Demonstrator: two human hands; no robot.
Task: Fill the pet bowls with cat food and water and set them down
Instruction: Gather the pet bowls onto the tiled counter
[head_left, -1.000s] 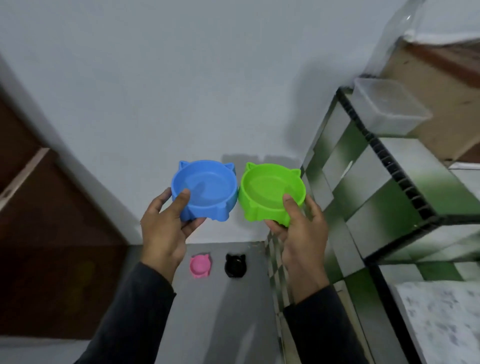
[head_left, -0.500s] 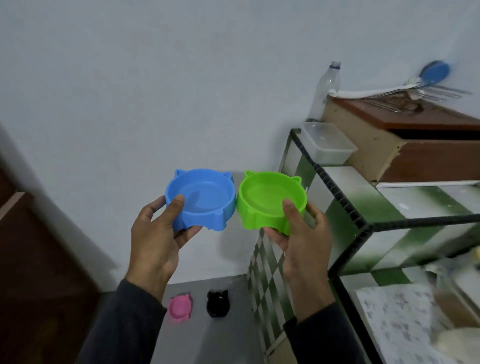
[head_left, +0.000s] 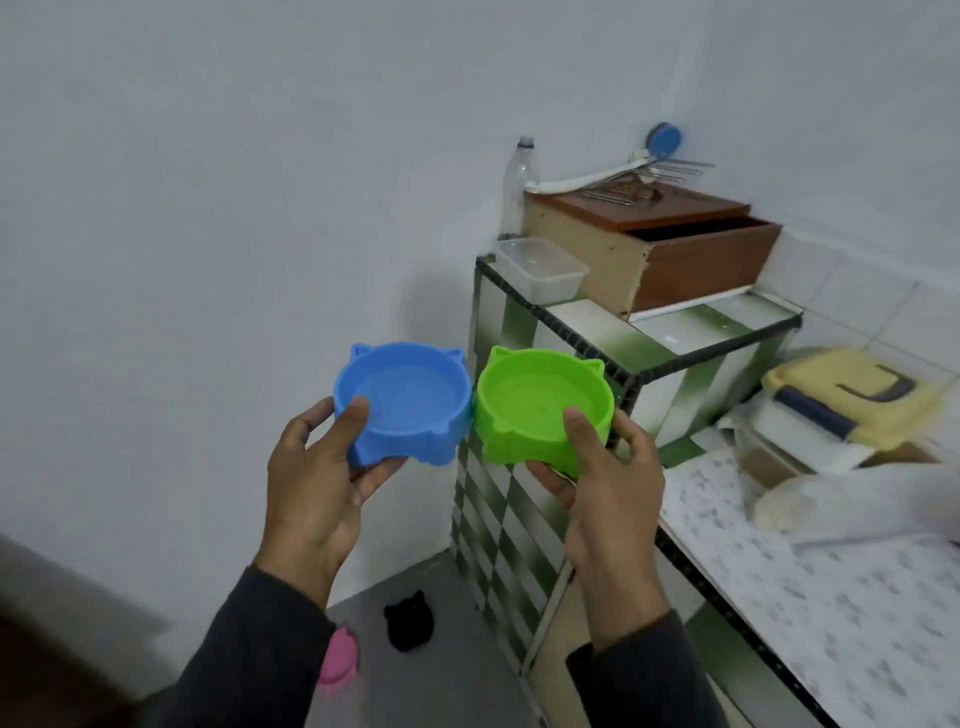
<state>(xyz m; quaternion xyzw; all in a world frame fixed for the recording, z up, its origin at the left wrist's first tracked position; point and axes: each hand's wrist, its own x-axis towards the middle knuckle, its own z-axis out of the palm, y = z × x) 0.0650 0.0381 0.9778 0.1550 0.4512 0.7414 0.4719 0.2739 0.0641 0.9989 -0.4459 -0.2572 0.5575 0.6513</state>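
Since a second ago we have turned right, bringing the tabletop (head_left: 810, 587) into view while both bowls stay raised. Our left hand (head_left: 317, 483) keeps its grip clamped on the blue bowl (head_left: 402, 400), our right hand (head_left: 608, 488) on the green bowl (head_left: 540, 402) (both look empty). Filling and setting down both remain.

Pink bowl (head_left: 340, 656) half hidden behind left sleeve (head_left: 249, 654); black bowl (head_left: 409, 620) perhaps empty, too dark.

Place: a home kitchen corner.
Bench (head_left: 597, 332): green-and-white tiles, black edging.
On it: tub (head_left: 543, 267), bottle (head_left: 519, 182), wooden box (head_left: 670, 249) carrying cutlery (head_left: 649, 174).
Floor (head_left: 457, 665): pet bowls, pink (head_left: 340, 657) and black (head_left: 409, 621).
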